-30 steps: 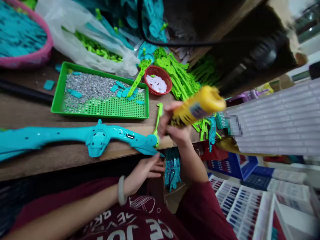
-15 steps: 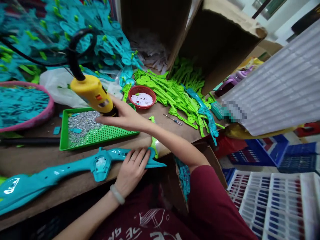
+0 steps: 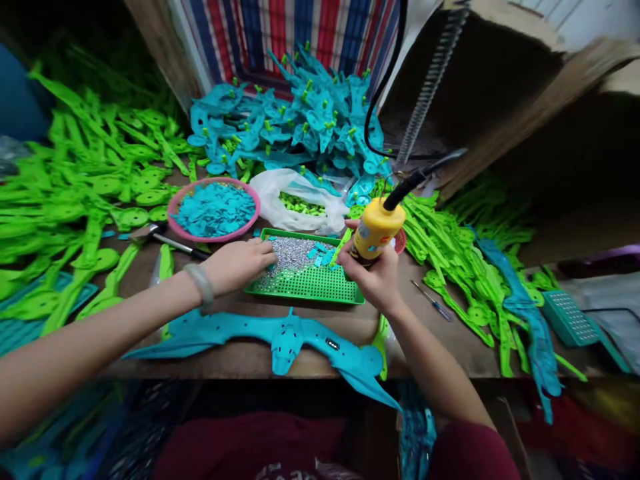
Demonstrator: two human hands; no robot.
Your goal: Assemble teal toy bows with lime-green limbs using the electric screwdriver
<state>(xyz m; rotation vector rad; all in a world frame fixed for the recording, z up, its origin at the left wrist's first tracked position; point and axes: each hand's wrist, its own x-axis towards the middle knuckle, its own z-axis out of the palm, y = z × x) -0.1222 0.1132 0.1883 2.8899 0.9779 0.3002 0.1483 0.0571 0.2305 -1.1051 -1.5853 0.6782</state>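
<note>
Maroon top (image 3: pixel 245 437), short sleeve (image 3: pixel 470 453), white lettering (image 3: pixel 296 475), pale bangle (image 3: pixel 202 287), bare forearms (image 3: pixel 435 363)

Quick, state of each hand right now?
Left hand: at the screws in the green tray; whether it grips any cannot be told.
Right hand: closed around the yellow power tool.

Green tray (image 3: pixel 300 287) on brown bench (image 3: pixel 465 350)

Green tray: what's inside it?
The green tray holds small silvery metal pieces, with flat blue pieces toward the right; bare mesh shows at the front. Hidden: whatever lies beneath these, under the left hand, or behind the right hand and yellow tool.
</note>
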